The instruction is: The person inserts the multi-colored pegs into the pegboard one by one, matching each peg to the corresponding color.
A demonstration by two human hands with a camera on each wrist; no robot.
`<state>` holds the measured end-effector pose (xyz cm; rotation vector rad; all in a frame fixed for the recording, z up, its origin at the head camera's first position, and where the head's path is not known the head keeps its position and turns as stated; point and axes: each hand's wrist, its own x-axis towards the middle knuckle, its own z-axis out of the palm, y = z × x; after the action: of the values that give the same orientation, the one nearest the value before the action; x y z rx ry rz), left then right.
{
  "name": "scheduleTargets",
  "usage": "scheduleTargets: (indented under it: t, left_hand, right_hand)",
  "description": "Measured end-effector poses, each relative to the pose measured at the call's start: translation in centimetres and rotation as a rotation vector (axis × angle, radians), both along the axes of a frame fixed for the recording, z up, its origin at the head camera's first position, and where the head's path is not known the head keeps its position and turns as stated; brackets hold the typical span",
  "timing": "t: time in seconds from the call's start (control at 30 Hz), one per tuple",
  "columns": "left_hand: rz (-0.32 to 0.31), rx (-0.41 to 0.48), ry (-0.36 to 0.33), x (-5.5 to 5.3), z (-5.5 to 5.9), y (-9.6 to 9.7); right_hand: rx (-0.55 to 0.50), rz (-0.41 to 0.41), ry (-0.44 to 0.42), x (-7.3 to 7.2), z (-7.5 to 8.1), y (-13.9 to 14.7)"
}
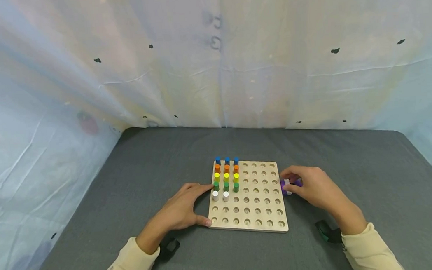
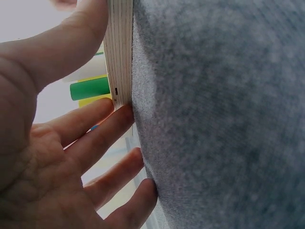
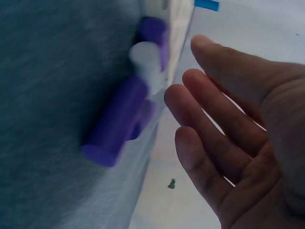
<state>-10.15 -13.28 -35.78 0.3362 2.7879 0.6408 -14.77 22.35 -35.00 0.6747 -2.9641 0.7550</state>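
A square wooden pegboard lies on the table, its left part filled with short rows of coloured pegs. Blue pegs stand at the far edge, then orange pegs, yellow pegs and green pegs, with two white pegs nearest. My left hand rests against the board's left edge, thumb and fingers spread. Beside the right edge, my right hand hovers over loose purple pegs and a loose white peg. The right wrist view shows nothing between its fingers.
Grey cloth covers the table. Pale printed curtains hang behind it and along the left side. Dark straps lie below the wrists, one near the left sleeve and one near the right sleeve.
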Motion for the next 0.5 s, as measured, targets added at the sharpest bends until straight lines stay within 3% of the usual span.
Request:
scheduleTargets:
  t: [0.23, 0.5]
  left_hand:
    - [-0.007, 0.009, 0.018, 0.0, -0.1, 0.0]
    - [-0.019, 0.014, 0.027, 0.0, -0.1, 0.0]
  right_hand:
    - [0.011, -0.008, 0.001, -0.2, -1.3, 0.6]
    - [0.016, -0.011, 0.014, -0.2, -1.6, 1.1]
